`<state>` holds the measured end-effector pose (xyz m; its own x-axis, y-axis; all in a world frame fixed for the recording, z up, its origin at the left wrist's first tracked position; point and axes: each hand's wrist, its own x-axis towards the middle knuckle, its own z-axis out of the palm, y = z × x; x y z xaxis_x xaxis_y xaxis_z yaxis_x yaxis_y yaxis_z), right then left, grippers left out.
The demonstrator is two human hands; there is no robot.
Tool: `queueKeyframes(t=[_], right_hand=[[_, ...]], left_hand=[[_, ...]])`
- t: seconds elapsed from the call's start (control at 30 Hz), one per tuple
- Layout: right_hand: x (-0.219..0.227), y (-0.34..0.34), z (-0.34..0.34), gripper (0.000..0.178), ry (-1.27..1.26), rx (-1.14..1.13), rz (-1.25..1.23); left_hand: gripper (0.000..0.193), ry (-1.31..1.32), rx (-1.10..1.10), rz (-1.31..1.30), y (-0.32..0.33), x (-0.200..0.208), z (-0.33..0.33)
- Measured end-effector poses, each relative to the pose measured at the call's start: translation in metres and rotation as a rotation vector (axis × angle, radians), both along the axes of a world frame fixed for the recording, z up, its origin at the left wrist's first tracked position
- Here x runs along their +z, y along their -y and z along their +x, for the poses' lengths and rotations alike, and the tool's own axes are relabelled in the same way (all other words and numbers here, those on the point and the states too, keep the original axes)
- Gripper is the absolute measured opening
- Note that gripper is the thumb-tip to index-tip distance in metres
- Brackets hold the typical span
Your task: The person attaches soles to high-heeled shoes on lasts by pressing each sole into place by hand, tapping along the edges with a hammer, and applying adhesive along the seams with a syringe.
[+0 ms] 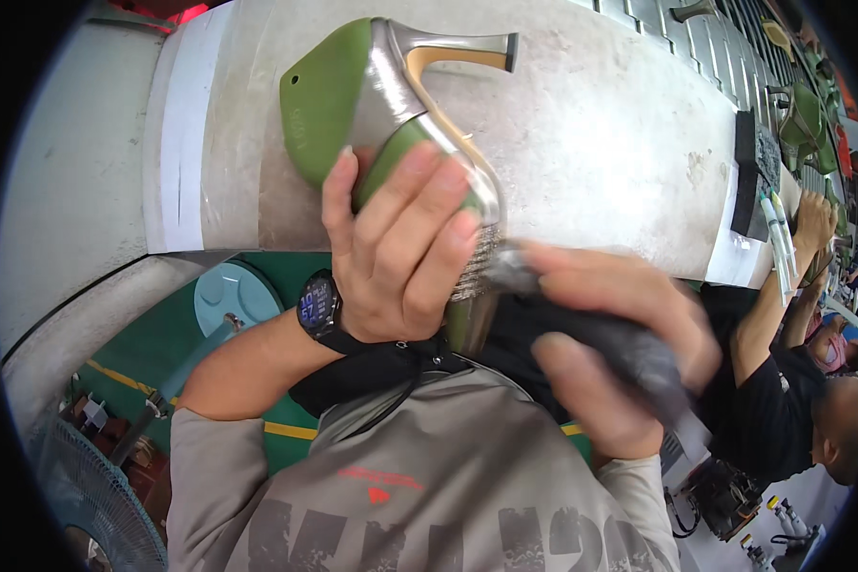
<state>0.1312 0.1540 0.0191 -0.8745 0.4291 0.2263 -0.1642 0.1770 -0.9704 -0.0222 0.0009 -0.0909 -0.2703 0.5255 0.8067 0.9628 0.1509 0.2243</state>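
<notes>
A silvery metallic high-heeled shoe [388,86] sits on a green shoe last [326,114], its slim heel pointing to the far right. My left hand [400,250] is wrapped round the shoe's middle, fingers over its side, and hides part of it. A rough, glittering band [477,267] crosses the front of the shoe, whose toe points toward me. On the right, my right hand [629,315] grips a dark-handled tool [643,367] with a silvery end beside that band. Motion smears the tool, so its exact kind and whether it touches the shoe cannot be made out.
A pale worktop [601,143] lies beyond the shoe. At its right stand a black block [756,176] and slim pens [779,234]. Behind is a slatted conveyor [696,43] with more green lasts [806,124]. A co-worker [782,400] is at the right, a blue stool [234,297] left.
</notes>
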Motion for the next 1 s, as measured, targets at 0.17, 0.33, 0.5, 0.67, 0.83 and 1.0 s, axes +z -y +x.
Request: queueKeyframes(t=[0.17,0.33,0.5,0.67,0.83,1.0], right_hand=[[-0.002,0.002,-0.002,0.032,0.117,0.155,0.091],[-0.004,-0.009,-0.021,0.032,0.165,0.021,-0.209],[0.003,-0.047,-0.048,0.033,0.307,0.159,-0.164],[0.013,-0.058,-0.072,0.040,0.476,0.206,-0.138],[0.010,-0.049,-0.045,0.037,0.104,0.287,-0.037],[0.012,-0.044,-0.052,0.032,0.232,0.251,-0.086]], left_hand=[[0.031,0.039,-0.026,-0.037,0.007,0.001,0.001],[0.032,0.047,0.003,-0.005,0.007,-0.006,0.004],[0.033,0.001,0.023,0.038,0.004,-0.017,0.005],[0.034,-0.003,0.040,0.047,0.002,-0.021,0.003],[0.033,0.086,0.008,0.015,0.007,-0.015,0.010],[0.033,0.076,0.016,0.060,0.003,-0.018,0.010]])
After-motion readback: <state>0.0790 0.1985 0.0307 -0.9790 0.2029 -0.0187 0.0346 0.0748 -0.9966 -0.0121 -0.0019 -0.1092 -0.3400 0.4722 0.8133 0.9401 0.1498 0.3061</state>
